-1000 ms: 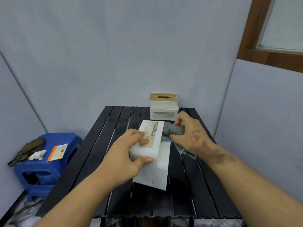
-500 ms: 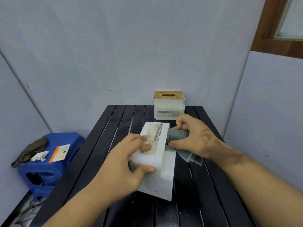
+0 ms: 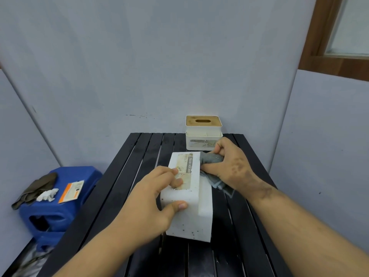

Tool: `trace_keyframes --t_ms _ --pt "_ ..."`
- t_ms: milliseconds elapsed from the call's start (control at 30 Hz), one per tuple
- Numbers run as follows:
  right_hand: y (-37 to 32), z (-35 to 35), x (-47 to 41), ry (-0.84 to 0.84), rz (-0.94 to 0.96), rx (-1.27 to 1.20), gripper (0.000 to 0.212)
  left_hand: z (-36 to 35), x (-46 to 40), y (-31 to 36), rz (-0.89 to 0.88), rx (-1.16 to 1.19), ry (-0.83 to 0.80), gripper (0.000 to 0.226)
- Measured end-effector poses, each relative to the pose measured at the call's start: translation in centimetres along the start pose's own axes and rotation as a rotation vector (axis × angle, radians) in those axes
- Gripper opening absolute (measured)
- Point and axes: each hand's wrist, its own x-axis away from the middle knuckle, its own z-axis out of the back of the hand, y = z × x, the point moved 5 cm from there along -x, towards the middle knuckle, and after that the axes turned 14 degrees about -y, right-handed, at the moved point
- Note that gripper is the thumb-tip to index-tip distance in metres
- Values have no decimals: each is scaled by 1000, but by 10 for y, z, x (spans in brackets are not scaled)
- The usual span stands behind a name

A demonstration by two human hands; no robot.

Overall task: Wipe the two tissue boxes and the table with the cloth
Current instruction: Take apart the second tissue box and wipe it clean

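Head view shows my left hand (image 3: 151,204) clamped on the white tissue box (image 3: 189,198), tipped over mid-table, while my right hand (image 3: 229,164) presses the bunched grey cloth (image 3: 211,159) against its far side. I judge this box half wiped; specks remain. Second tissue box (image 3: 203,132) and black slatted table (image 3: 123,186) look untouched.

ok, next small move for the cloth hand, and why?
Probably drag the grey cloth toward the camera along the white tissue box: the right hand presses it at the box's far right end, the left hand steadies the box, and dark specks remain on its near face.
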Motion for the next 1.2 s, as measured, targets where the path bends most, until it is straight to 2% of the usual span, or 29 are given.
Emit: trace_keyframes --t_ms 100,167,300,400,500,633,733,833,933,1000,1200 --pt "1 -3 -3 -20 43 34 46 -1 0 -1 15 -4 5 25" --pt "2 -3 -3 -108 44 33 45 -2 0 -1 17 6 9 26" --pt "5 -1 0 -340 26 -120 45 -2 0 1 11 -20 15 28" --pt "2 1 1 -400 1 -112 47 -2 0 0 12 -13 5 28" --pt "1 2 -4 -306 -29 -42 50 -1 -2 0 2 -29 4 28" --pt "-1 7 -10 -61 -12 38 49 -3 -2 1 10 -49 5 28" --pt "-3 -2 -11 -32 71 57 44 -3 -2 1 16 -62 9 27" --pt "-5 -5 -9 -142 108 88 43 -4 -2 0 19 -60 17 28" --pt "1 -1 -7 -387 53 -83 48 -6 -2 2 16 -68 19 30" --pt "1 2 -9 -430 26 -89 52 -6 -1 2 17 -61 17 30" --pt "2 3 -19 -41 48 48 50 -7 -2 1 27 -76 31 29"
